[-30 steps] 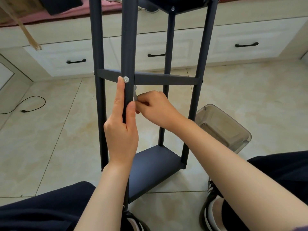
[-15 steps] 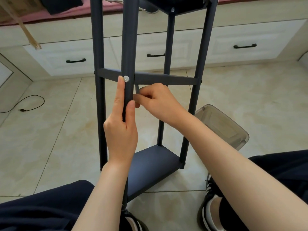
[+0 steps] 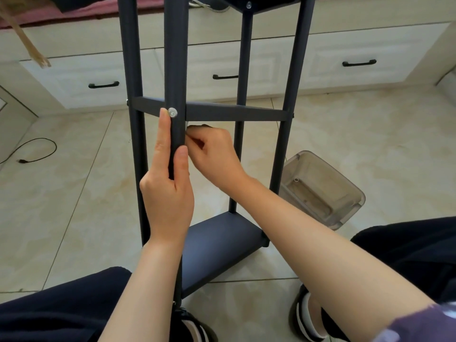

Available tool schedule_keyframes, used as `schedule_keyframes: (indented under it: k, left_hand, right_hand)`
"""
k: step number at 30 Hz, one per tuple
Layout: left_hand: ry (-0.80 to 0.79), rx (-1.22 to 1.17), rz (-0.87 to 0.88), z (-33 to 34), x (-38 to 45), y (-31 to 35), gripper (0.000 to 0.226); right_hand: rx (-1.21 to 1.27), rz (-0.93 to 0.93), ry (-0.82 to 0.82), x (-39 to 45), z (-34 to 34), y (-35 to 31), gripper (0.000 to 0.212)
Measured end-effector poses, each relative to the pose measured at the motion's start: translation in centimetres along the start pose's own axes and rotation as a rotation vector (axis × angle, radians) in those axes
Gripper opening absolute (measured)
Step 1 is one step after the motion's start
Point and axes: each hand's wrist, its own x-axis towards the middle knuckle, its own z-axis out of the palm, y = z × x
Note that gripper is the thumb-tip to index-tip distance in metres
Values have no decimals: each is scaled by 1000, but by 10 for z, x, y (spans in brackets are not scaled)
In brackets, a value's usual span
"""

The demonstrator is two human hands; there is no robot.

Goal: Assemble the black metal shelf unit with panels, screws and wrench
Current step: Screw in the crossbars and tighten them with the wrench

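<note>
Tightening looks to be the step in hand: the shelf stands upright on the floor, and the front post carries a silver screw where the middle panel meets it. The left hand wraps that post just below the screw, forefinger laid straight up beside the screw head and thumb pressed on the post's other side. The right hand is tucked behind the post, under the panel, fingers curled and pinching something small; a pale sliver shows at the post's edge, perhaps the wrench or a nut, but I cannot tell which.

Working blind behind the post is the main risk. A small part could slip from the pinch and drop to the floor, away from the clear tub that sits right of the post. If the screw head turns freely under the forefinger, the joint will not draw tight and the panel may sit crooked. Pulling hard with the right hand could also rock the narrow shelf.
</note>
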Motion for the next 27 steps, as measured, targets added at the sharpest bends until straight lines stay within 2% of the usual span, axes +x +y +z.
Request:
schedule_keyframes:
  k: [9, 13, 16, 19, 23, 27]
  left_hand:
    - [-10, 16, 27, -3, -2, -5, 46]
    - [-6, 37, 46, -4, -4, -8, 47]
    - [15, 27, 28, -4, -5, -9, 47]
    - [23, 14, 13, -4, -4, -9, 47]
    - [11, 18, -4, -5, -5, -5, 48]
    - [5, 22, -13, -6, -8, -2, 48]
  right_hand:
    - [-2, -113, 202, 10, 25, 4, 17]
    - [8, -60, 159, 15, 35, 2, 24]
    - [-34, -67, 151, 11, 38, 4, 14]
    - [-36, -94, 140, 9, 33, 4, 15]
    - [-107, -69, 83, -7, 14, 16, 20]
    - [-176, 34, 10, -36, -24, 44, 23]
